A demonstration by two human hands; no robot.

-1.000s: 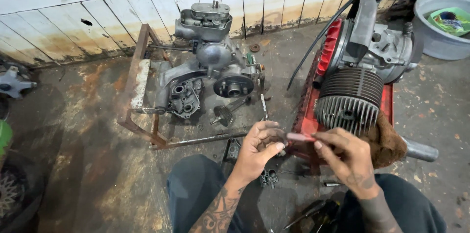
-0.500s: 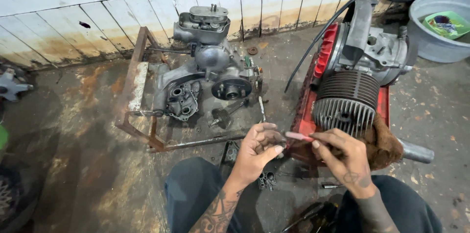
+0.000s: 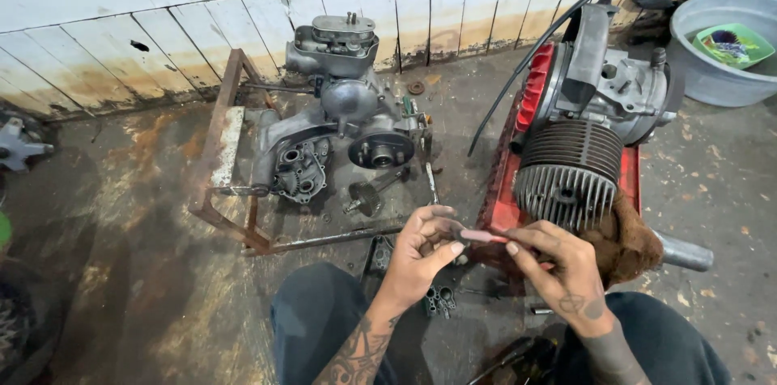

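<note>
My left hand (image 3: pixel 422 249) and my right hand (image 3: pixel 558 259) meet in front of me, over my knees. Between their fingertips they pinch a small slim pinkish part (image 3: pixel 483 235), held level. My left thumb and fingers close on its left end, and my right fingers close on its right end. Just beyond my right hand stands a finned engine cylinder (image 3: pixel 571 173) on a red frame (image 3: pixel 502 208). A brown rag (image 3: pixel 627 241) lies against the cylinder, beside my right hand.
A grey engine casing (image 3: pixel 340 130) sits on a rusty metal frame (image 3: pixel 217 191) at the middle left, by the white plank wall. Small metal parts (image 3: pixel 441 297) lie on the stained concrete floor between my knees. A grey tub (image 3: pixel 716 45) stands at the far right.
Both hands stay together on the small part, with only slight finger shifts. The view has tilted a little.
</note>
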